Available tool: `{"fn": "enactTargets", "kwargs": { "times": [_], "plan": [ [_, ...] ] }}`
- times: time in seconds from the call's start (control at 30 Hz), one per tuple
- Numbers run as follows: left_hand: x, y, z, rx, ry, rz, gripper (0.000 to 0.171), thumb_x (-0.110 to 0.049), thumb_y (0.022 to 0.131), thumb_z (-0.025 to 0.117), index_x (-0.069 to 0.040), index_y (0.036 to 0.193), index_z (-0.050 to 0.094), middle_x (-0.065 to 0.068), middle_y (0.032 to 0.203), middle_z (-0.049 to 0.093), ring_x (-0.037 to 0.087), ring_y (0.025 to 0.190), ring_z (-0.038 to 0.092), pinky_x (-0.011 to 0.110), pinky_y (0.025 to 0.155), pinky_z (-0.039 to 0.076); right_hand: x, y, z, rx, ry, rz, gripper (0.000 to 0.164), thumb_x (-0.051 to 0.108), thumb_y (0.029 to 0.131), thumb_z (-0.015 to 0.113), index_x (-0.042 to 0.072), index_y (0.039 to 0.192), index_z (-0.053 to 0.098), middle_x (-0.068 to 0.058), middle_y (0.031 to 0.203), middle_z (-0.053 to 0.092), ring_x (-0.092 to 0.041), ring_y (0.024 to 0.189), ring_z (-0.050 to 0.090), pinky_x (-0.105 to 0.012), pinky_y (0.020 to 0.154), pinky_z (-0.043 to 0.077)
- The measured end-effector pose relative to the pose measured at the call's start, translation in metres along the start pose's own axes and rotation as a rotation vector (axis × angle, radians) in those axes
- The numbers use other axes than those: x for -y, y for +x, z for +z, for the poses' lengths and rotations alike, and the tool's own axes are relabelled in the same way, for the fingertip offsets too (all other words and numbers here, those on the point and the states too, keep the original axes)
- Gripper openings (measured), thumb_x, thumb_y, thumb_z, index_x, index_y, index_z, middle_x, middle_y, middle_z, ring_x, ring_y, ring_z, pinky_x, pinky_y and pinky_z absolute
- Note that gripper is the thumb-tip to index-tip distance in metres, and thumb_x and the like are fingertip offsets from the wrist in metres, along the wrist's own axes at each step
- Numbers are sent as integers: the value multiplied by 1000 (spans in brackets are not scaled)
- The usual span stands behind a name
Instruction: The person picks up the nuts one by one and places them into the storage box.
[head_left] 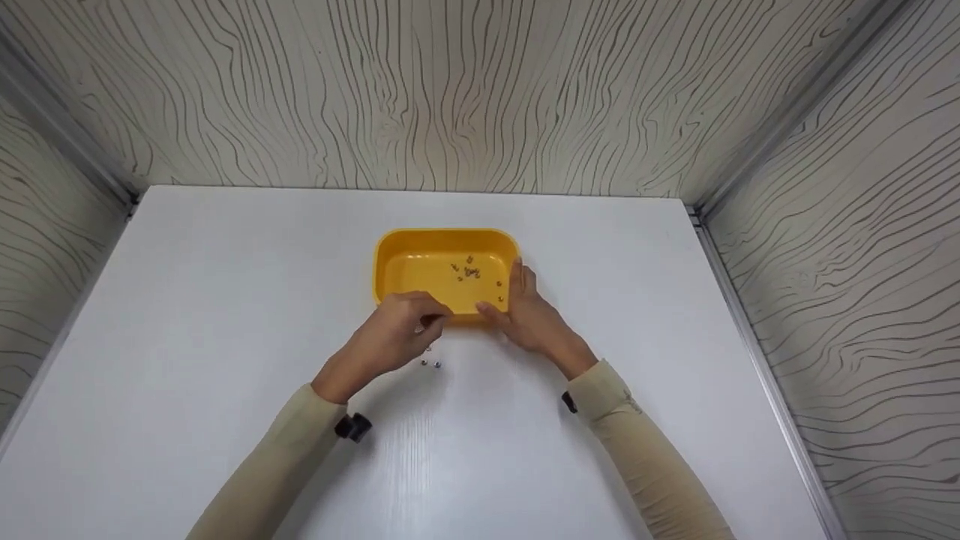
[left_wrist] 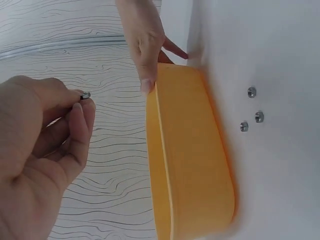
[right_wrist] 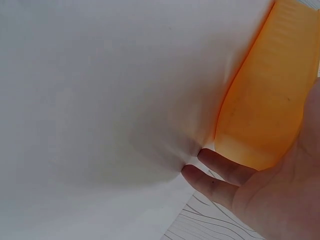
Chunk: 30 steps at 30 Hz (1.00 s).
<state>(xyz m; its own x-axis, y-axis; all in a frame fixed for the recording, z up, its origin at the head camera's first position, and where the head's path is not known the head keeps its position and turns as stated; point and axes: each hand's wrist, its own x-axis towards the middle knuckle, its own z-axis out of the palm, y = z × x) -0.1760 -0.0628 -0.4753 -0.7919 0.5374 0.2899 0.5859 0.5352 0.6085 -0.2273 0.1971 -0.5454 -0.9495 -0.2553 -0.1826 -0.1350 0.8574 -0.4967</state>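
Observation:
A yellow plastic bin (head_left: 448,238) stands on the white table, several small metal nuts (head_left: 471,272) scattered on its floor. Above the bin's near rim, at its left part, my left hand (head_left: 391,330) pinches one hex nut (left_wrist: 86,95) between thumb and fingertips. My right hand (head_left: 536,319) holds the bin's near right corner, thumb over the rim and fingers along the outer wall. Two of its fingertips (right_wrist: 206,153) reach down to the tabletop beside the bin. Three loose nuts (left_wrist: 259,117) lie on the table in front of the bin, below my left hand.
The white table (head_left: 225,300) has a patterned wall (head_left: 450,90) behind it and others at both sides. Metal rails run along the wall corners and the table's right edge (head_left: 750,352). A dark strap piece (head_left: 353,427) sits at my left cuff.

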Motion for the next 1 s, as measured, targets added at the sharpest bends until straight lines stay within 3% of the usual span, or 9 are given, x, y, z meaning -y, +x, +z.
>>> {"fn": "enactTargets", "kwargs": {
  "times": [0.17, 0.37, 0.67, 0.77, 1.0],
  "plan": [
    [2, 16, -5, -4, -62, -80, 14, -10, 99, 72, -6, 108, 82, 7, 100, 80, 14, 85, 73, 28, 81, 66, -1, -1, 1, -4, -5, 15, 119, 82, 96, 40, 1, 166, -13, -21, 173, 7, -26, 105, 61, -35, 84, 58],
    [13, 34, -10, -90, -241, -240, 16, -16, 100, 72, -9, 111, 82, 7, 106, 82, 16, 90, 74, 33, 86, 65, -1, -1, 0, -6, -16, 1, 119, 82, 96, 39, 1, 166, -14, -23, 173, 8, -31, 112, 63, -42, 96, 62],
    [37, 58, -16, -205, -612, -493, 19, -15, 102, 69, -5, 113, 80, 11, 109, 77, 18, 99, 73, 31, 98, 62, 0, 0, -1, 0, -3, 8, 119, 80, 97, 43, 1, 166, -13, -24, 174, 4, -35, 128, 62, -50, 111, 55],
    [46, 63, -15, -200, -635, -589, 22, -14, 102, 67, -1, 115, 78, 13, 112, 76, 17, 100, 72, 31, 100, 62, 1, 0, -1, 3, -3, 16, 117, 77, 98, 45, 2, 166, -13, -23, 174, 5, -34, 124, 61, -49, 110, 56],
    [61, 76, -10, -156, -512, -762, 23, -15, 100, 67, 0, 114, 79, 16, 116, 78, 20, 101, 74, 35, 98, 63, 2, 0, 1, 3, -2, 27, 114, 72, 100, 48, 2, 166, -13, -23, 174, 6, -32, 118, 60, -48, 107, 57]
  ]
}}
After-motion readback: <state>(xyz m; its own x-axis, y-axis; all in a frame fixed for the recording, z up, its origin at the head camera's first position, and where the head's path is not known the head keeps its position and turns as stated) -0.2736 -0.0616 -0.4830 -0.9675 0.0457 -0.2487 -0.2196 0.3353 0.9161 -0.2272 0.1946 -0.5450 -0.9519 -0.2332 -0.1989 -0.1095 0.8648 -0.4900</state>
